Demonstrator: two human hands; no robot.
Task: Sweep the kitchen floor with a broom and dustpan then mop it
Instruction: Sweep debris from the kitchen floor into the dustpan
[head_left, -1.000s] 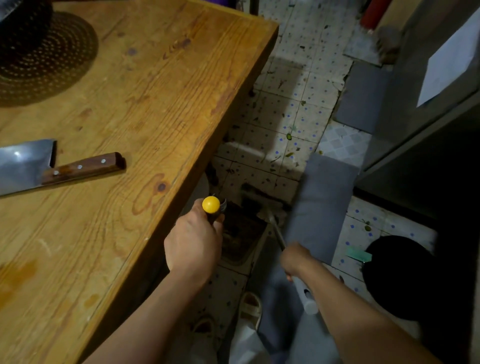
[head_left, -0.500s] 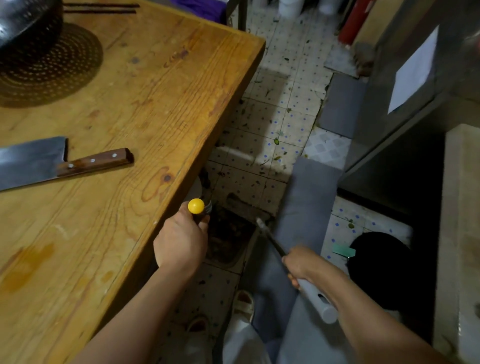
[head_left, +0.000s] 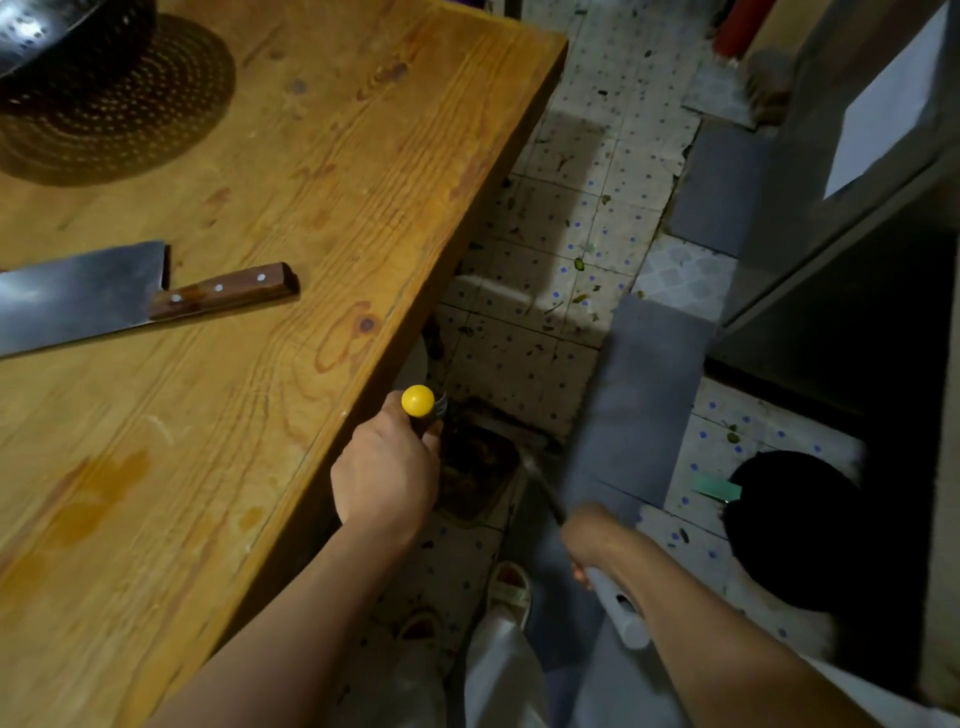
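— Yellow knob (head_left: 417, 400) tops the dustpan handle, with the left hand (head_left: 387, 473) curled tight round the stem below it. And the dustpan (head_left: 480, 470)?
— Just beyond those fingers, on the tiled floor (head_left: 566, 223) beside the tabletop (head_left: 291, 171).
— The broom?
— Right hand (head_left: 589, 538) grips its pale handle (head_left: 618, 610); the dark shaft runs forward from those fingers toward the dustpan. A cleaver (head_left: 119, 296) lies left.

A honey-yellow wooden surface (head_left: 322, 171) carries a steel-grey cleaver (head_left: 78, 296) with a red-brown handle, beside a white floor (head_left: 587, 218) dotted blue, grey mats (head_left: 644, 384) and a yellow knob (head_left: 417, 400).
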